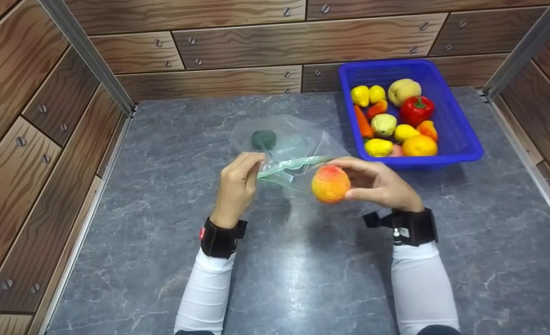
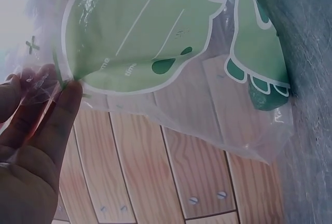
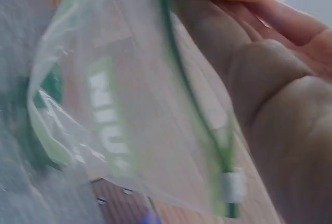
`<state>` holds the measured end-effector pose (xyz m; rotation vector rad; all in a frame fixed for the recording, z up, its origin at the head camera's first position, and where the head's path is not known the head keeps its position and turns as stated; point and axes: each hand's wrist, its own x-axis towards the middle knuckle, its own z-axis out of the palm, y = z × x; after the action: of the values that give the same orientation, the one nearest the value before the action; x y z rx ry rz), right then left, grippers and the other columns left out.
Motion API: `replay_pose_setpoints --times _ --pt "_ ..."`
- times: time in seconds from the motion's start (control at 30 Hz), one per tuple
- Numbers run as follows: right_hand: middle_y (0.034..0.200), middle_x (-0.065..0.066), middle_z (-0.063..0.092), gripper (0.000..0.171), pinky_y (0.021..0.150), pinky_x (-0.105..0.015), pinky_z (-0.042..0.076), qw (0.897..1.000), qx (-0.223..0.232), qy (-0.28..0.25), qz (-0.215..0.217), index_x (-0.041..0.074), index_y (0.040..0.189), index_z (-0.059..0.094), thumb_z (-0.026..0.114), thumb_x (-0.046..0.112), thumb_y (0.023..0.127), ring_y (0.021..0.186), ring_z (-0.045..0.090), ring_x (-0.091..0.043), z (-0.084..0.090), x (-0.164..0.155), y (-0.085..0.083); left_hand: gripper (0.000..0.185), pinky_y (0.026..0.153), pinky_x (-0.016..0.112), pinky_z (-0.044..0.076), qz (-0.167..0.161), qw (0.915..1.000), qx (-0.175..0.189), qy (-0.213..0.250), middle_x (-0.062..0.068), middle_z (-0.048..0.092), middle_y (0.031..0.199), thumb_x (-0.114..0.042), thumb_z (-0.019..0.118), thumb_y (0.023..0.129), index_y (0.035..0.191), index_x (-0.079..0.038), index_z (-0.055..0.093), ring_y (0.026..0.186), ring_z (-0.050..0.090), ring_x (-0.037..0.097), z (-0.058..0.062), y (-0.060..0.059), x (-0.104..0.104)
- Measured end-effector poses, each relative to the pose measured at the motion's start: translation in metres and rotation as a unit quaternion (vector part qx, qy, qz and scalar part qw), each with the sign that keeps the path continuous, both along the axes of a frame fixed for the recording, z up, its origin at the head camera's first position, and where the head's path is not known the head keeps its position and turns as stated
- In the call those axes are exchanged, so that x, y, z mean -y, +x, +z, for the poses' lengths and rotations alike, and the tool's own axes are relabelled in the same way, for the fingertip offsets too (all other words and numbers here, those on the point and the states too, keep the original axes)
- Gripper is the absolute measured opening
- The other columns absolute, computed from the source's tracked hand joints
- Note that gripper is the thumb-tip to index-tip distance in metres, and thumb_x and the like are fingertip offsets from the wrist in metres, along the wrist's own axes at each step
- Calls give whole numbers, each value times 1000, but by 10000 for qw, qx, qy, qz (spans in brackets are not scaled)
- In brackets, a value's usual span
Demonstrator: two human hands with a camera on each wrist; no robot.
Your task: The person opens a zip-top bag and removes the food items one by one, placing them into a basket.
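Note:
My left hand (image 1: pixel 236 186) pinches one side of a clear zip bag (image 1: pixel 298 135) between thumb and fingers. The bag has a green zip edge, and the left wrist view shows a large pale-green print on it. A dark green round thing (image 1: pixel 264 139) lies inside the bag; its kind is unclear. In my right hand (image 1: pixel 386 188) is a yellow-orange peach (image 1: pixel 331 184) with a red blush, held just in front of the bag's mouth. The fingers of that hand are beside the zip edge. A white slider (image 3: pixel 232 185) sits on the zip in the right wrist view.
A blue basket (image 1: pixel 459 125) stands at the back right, holding several fruits and vegetables, among them a red bell pepper (image 1: pixel 417 110) and an orange (image 1: pixel 419 145). Wood-patterned walls (image 1: pixel 238 51) close off the grey marbled table (image 1: pixel 149 232) at the back and sides.

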<state>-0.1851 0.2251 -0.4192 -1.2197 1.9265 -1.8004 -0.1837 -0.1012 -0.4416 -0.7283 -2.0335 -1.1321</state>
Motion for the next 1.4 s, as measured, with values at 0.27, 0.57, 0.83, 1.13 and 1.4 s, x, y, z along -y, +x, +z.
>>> replay_pose_setpoints --times 0.27,0.57,0.83,1.13,1.4 --pt "139 -20 63 56 104 -31 54 9971 -312 -299 -623 -15 141 51 68 -17 88 122 65 -25 16 -29 12 10 83 34 61 -220 9995 149 -171 12 74 96 2 63 99 101 1 73 91 72 26 0 0 -1" --pt "127 -17 71 55 92 -27 59 9665 259 -1659 -1940 -13 136 58 60 -29 83 110 72 -22 15 -43 12 12 77 32 60 -251 9987 341 -281 10 73 92 -1 62 100 99 -1 73 86 71 22 -1 1 -1" --pt "123 -7 73 48 92 -21 56 9027 211 -1678 -3956 -11 130 64 72 -19 84 113 69 -17 8 -50 -3 10 78 34 61 -204 9986 354 -337 11 74 91 -1 63 99 98 0 74 85 72 24 -1 1 0" --pt "134 -21 63 55 101 -24 54 8296 -176 94 -5580 -11 137 59 79 -7 85 116 65 -18 -11 -58 -25 9 77 35 61 -178 9983 412 -359 12 74 91 2 64 98 98 3 73 84 72 25 -2 1 0" --pt "134 -30 61 58 102 -33 54 7863 -545 1179 -6041 -10 138 58 81 5 87 122 62 -42 -26 -70 -35 10 79 33 62 -223 9984 435 -291 14 74 91 1 64 98 98 2 74 85 73 26 -1 1 -1"
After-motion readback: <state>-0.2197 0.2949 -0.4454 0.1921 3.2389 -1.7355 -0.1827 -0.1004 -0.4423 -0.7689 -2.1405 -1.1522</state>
